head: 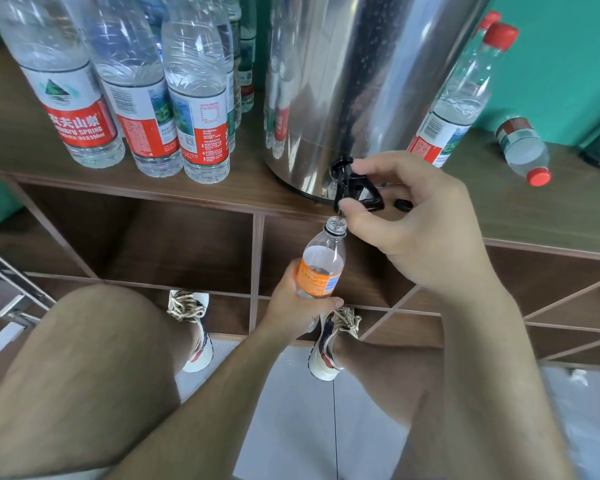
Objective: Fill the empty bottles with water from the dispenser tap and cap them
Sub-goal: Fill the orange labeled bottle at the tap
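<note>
My left hand [297,308] grips a small clear bottle with an orange label [321,268], uncapped, its open mouth right under the black tap [352,187] of the steel dispenser [354,81]. Water fills the bottle up to about its shoulder. My right hand [409,220] pinches the tap's black lever between thumb and fingers. Several clear red-labelled bottles [194,98] stand on the wooden shelf top [21,143] to the left of the dispenser. Their tops are out of frame.
A red-capped bottle [461,95] leans against the dispenser's right side, and another capped bottle [523,150] lies on the shelf further right. A small black cap [403,204] lies by the dispenser's base. Open wooden compartments sit below the shelf. My legs and shoes stand on the tiled floor.
</note>
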`<state>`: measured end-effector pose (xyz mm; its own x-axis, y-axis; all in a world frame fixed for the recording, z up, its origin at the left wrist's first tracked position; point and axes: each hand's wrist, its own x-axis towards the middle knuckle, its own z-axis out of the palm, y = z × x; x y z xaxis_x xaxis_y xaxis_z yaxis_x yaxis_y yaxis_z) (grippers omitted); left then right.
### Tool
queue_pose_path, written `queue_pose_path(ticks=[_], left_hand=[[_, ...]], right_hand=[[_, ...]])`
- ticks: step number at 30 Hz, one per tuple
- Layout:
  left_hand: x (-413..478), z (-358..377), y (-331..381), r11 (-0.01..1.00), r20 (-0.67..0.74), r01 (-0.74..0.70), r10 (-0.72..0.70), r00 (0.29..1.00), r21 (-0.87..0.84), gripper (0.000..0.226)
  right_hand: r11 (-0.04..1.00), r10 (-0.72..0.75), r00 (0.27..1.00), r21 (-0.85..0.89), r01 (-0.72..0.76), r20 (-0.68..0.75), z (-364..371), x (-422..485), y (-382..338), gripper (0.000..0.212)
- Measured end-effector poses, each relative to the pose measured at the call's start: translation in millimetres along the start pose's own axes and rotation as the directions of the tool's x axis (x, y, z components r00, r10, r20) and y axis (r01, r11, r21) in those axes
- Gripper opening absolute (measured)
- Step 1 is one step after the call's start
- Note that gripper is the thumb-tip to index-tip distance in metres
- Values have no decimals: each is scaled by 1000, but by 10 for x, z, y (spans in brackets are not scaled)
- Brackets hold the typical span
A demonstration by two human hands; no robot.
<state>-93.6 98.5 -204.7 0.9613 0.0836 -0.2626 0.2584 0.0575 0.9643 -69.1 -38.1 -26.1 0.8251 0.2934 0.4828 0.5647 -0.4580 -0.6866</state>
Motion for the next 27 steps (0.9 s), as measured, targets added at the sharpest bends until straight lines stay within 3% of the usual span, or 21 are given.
queue_pose_path(ticks=[4, 14, 21, 27], left_hand=[[-3, 21, -32, 1000, -9, 11, -11, 1000, 15, 66], [24, 38, -61, 1000, -22, 12, -11, 1000, 22, 66], [61, 33, -126, 1000, -30, -8, 8, 1000, -7, 72], [60, 26, -97, 1000, -20, -10, 10, 1000, -7, 69]], right_hand=[[985, 59, 996, 158, -68, 63, -106, -9, 69, 34], [958, -1, 985, 283, -49, 173, -218, -16, 131, 30], [981, -100, 950, 187, 46, 294, -276, -12, 178, 36], [989, -112, 950, 128, 78, 291, -258, 4, 202, 41]])
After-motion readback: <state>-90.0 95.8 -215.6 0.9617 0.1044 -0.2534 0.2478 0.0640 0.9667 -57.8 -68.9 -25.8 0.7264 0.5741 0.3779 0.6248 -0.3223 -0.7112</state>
